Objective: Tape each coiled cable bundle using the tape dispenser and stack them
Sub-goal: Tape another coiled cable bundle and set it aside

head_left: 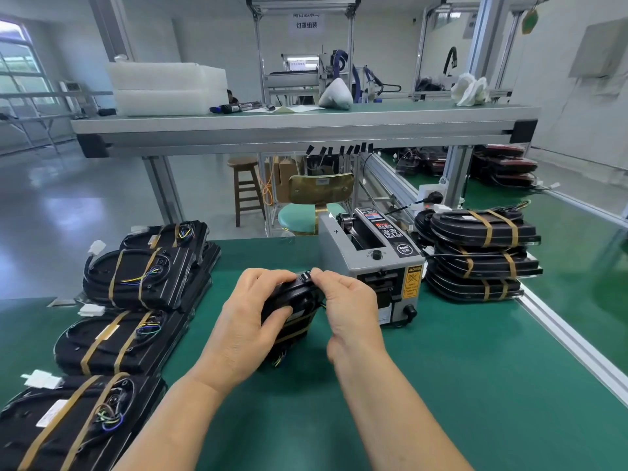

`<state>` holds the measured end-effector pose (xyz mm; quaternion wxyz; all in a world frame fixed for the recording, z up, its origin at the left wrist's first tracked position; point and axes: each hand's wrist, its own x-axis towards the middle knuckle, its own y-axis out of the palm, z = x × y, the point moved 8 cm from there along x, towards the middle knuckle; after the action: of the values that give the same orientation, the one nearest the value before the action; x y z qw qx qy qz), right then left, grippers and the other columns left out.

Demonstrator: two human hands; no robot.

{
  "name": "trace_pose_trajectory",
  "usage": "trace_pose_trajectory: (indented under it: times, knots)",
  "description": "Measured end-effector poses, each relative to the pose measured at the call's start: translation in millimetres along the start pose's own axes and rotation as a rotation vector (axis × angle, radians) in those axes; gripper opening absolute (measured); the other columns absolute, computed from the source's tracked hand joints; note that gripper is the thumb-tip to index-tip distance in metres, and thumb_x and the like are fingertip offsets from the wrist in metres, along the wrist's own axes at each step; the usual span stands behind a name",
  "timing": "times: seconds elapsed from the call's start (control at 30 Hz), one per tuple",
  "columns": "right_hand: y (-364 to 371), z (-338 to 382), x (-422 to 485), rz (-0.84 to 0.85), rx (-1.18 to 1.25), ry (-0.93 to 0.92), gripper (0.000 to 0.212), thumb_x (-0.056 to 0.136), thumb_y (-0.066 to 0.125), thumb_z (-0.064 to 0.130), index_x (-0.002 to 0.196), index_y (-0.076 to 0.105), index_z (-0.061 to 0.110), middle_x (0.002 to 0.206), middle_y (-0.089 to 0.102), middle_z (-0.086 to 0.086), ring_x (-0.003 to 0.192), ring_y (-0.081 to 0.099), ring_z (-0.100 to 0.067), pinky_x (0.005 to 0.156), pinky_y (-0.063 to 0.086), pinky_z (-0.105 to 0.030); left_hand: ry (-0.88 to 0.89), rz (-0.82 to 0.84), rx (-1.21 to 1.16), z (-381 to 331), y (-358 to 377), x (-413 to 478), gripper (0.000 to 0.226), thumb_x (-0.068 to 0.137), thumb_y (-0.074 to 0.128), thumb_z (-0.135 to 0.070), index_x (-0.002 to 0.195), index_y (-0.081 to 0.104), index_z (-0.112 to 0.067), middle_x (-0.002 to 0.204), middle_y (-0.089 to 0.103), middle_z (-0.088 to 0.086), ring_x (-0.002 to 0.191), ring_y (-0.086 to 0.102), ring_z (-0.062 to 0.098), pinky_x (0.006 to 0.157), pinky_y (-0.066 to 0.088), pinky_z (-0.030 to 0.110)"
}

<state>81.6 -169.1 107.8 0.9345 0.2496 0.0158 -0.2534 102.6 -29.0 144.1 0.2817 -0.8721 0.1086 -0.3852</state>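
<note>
While hands (251,321) grip bundle (296,298), dispenser (373,266) just beside (right).

The scene is bright and evenly lit, with daylight entering through the window (15,59) at far left. That light glares in pale patches on the glossy floor (68,212). Shadows on the green table (441,385) are soft and faint. The wide lens bows straight lines: the shelf (306,129) and the table's rail (577,348) curve toward the edges. The sign (307,23) at the back is blurred. The black cable bundle (300,299), gripped by the left hand (251,321) and pinched by the right hand (350,311), shows little detail.
</note>
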Motion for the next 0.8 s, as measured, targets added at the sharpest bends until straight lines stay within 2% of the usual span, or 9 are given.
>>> trace_pose_trajectory:
  times: [0.23, 0.37, 0.43, 0.5, 0.57, 0.63, 0.8]
  knots:
    - [0.7, 0.3, -1.7, 0.021, -0.034, -0.012, 0.033, 0.089, 0.067, 0.005, 0.058, 0.058, 0.01, 0.045, 0.051, 0.007, 0.038, 0.045, -0.004, 0.038, 0.035, -0.009, -0.007, 0.009, -0.007, -1.8, 0.6, 0.2, 0.054, 0.081, 0.069, 0.007, 0.12, 0.059, -0.029, 0.11, 0.055, -0.007, 0.108, 0.053, 0.006, 0.095, 0.035, 0.007]
    - [1.2, -0.4, -2.1, 0.018, 0.003, -0.013, 0.013, 0.089, 0.067, 0.005, 0.076, 0.066, 0.002, 0.053, 0.054, 0.002, 0.04, 0.046, -0.006, 0.039, 0.037, -0.01, -0.002, 0.02, 0.0, -3.0, 1.1, 1.3, 0.052, 0.081, 0.069, 0.007, 0.12, 0.061, -0.026, 0.109, 0.056, -0.006, 0.11, 0.052, 0.006, 0.095, 0.033, 0.007]
    - [2.0, -0.7, -2.1, 0.023, 0.004, -0.017, 0.012, 0.089, 0.067, 0.006, 0.077, 0.067, 0.002, 0.057, 0.054, -0.001, 0.042, 0.047, -0.006, 0.04, 0.037, -0.01, -0.005, 0.023, -0.002, -2.9, 1.1, 1.5, 0.051, 0.081, 0.069, 0.007, 0.12, 0.061, -0.025, 0.109, 0.056, -0.005, 0.11, 0.052, 0.007, 0.095, 0.034, 0.007]
    - [2.9, -1.5, -0.6, 0.025, -0.011, -0.026, 0.019, 0.089, 0.068, 0.007, 0.07, 0.065, 0.005, 0.068, 0.056, -0.004, 0.049, 0.049, -0.006, 0.044, 0.04, -0.012, -0.007, 0.024, -0.005, -3.0, 1.0, 1.4, 0.052, 0.081, 0.069, 0.008, 0.12, 0.06, -0.025, 0.109, 0.056, -0.005, 0.11, 0.052, 0.006, 0.095, 0.034, 0.007]
    - [2.3, -4.3, 1.2, 0.007, -0.033, -0.021, 0.028, 0.087, 0.071, 0.01, 0.06, 0.065, 0.012, 0.091, 0.059, -0.005, 0.067, 0.054, -0.009, 0.052, 0.043, -0.017, -0.007, 0.021, -0.004, -2.9, 0.5, 1.2, 0.052, 0.081, 0.07, 0.008, 0.121, 0.06, -0.025, 0.109, 0.056, -0.005, 0.11, 0.051, 0.005, 0.096, 0.034, 0.007]
    - [2.2, -6.4, 1.8, -0.002, -0.039, -0.009, 0.032, 0.087, 0.072, 0.012, 0.056, 0.065, 0.014, 0.104, 0.054, -0.005, 0.075, 0.052, -0.012, 0.052, 0.042, -0.016, -0.007, 0.013, -0.006, -2.9, -0.3, 0.8, 0.054, 0.081, 0.07, 0.008, 0.121, 0.06, -0.026, 0.11, 0.056, -0.005, 0.11, 0.051, 0.005, 0.096, 0.034, 0.008]
    - [1.9, -6.8, 1.7, -0.004, -0.056, -0.013, 0.047, 0.088, 0.071, 0.014, 0.043, 0.064, 0.023, 0.106, 0.046, -0.002, 0.074, 0.048, -0.011, 0.053, 0.04, -0.02, -0.014, -0.004, -0.023, -2.5, -0.4, -0.2, 0.058, 0.08, 0.07, 0.008, 0.123, 0.058, -0.03, 0.112, 0.056, -0.008, 0.111, 0.052, 0.005, 0.096, 0.034, 0.007]
